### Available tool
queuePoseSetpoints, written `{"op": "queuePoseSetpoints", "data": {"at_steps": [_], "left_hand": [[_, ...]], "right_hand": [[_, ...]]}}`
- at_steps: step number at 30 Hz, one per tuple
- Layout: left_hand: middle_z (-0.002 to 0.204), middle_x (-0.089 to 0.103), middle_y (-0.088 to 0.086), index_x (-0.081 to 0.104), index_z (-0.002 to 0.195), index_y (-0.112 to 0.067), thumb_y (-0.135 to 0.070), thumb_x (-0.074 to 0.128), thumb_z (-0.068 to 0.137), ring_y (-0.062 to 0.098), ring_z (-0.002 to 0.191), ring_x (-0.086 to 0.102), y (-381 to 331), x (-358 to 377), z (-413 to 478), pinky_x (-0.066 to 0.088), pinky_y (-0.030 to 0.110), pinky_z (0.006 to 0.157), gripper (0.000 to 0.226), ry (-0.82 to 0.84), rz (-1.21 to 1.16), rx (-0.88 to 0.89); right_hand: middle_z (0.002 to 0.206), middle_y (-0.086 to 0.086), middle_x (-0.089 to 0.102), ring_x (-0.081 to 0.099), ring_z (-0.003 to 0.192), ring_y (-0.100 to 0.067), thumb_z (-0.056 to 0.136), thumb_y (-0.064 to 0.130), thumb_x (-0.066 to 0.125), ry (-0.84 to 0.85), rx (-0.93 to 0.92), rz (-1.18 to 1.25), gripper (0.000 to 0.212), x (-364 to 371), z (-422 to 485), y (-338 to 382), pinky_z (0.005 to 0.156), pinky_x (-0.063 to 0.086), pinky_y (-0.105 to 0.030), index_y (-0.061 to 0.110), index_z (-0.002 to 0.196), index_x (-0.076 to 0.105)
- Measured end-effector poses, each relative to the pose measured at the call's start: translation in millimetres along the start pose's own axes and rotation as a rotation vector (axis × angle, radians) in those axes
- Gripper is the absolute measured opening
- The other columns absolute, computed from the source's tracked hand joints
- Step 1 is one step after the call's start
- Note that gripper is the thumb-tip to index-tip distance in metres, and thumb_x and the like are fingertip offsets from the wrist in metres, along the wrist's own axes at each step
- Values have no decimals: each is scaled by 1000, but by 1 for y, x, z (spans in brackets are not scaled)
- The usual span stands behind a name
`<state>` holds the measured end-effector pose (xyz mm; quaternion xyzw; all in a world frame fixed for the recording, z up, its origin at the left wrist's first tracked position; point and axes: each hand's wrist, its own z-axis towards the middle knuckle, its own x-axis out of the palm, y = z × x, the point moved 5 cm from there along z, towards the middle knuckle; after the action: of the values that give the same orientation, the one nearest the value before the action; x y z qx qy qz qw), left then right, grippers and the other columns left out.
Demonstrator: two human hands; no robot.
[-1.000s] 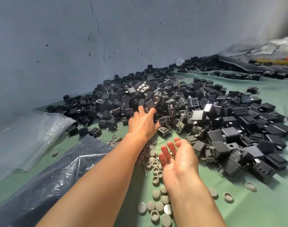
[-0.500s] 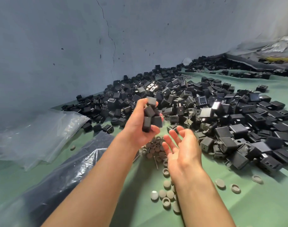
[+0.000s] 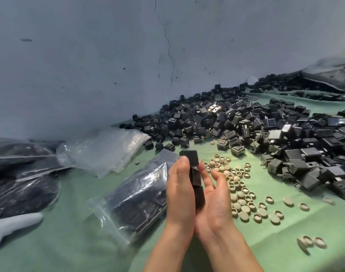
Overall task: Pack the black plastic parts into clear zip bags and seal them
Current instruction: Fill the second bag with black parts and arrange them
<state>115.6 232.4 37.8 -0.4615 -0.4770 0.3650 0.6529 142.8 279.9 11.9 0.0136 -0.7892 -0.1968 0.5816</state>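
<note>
A big heap of black plastic parts [image 3: 265,130] covers the green cloth at the right and back. In front of me, my left hand [image 3: 180,191] and my right hand [image 3: 214,201] press together on a short row of black parts [image 3: 195,177], held between the palms; the top part sticks out above the fingertips. Left of my hands lies a clear zip bag filled with black parts [image 3: 136,199]. An empty clear zip bag [image 3: 104,150] lies further back left.
Several small beige round caps [image 3: 244,195] are scattered right of my hands. Dark filled bags [image 3: 22,183] lie at the far left, with a grey object [image 3: 8,226] in front. The grey wall [image 3: 108,65] rises behind the heap.
My left hand took a handful of black parts from the heap and brought them back. Both hands now close together around them, nearer to me, beside the filled bag.
</note>
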Motion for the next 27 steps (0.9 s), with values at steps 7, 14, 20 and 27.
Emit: {"op": "queuePoseSetpoints", "data": {"at_steps": [7, 14, 20, 27], "left_hand": [[85, 73, 2, 76, 82, -30, -64, 58, 81, 17, 84, 71, -30, -28, -34, 57, 41, 81, 39, -43, -142, 36], [84, 75, -2, 69, 97, -13, -37, 53, 98, 8, 83, 72, -46, -85, -54, 56, 20, 68, 29, -261, -317, 28], [88, 70, -8, 61, 111, -22, -39, 57, 94, 0, 76, 65, -57, -176, -82, 53, 22, 75, 25, -536, 265, 260], [99, 62, -2, 62, 101, -25, -40, 52, 95, 19, 93, 58, -30, -213, -80, 42, 34, 81, 19, -627, 786, 98]], "right_hand": [[113, -17, 69, 67, 99, -32, 97, 35, 45, 28, 26, 166, 29, 7, -21, -27, 92, 53, -43, 23, 105, 70], [113, -16, 69, 69, 103, -35, 94, 33, 47, 25, 97, 247, 28, -3, -36, -44, 99, 49, -55, 18, 99, 70], [118, -13, 69, 61, 120, -28, 88, 29, 53, -1, 111, 194, 24, -7, -42, -47, 82, 57, -46, 20, 102, 70], [113, -9, 70, 66, 103, -24, 90, 27, 49, -54, 52, 142, 23, -18, -33, -40, 78, 56, -41, 22, 101, 69]]}}
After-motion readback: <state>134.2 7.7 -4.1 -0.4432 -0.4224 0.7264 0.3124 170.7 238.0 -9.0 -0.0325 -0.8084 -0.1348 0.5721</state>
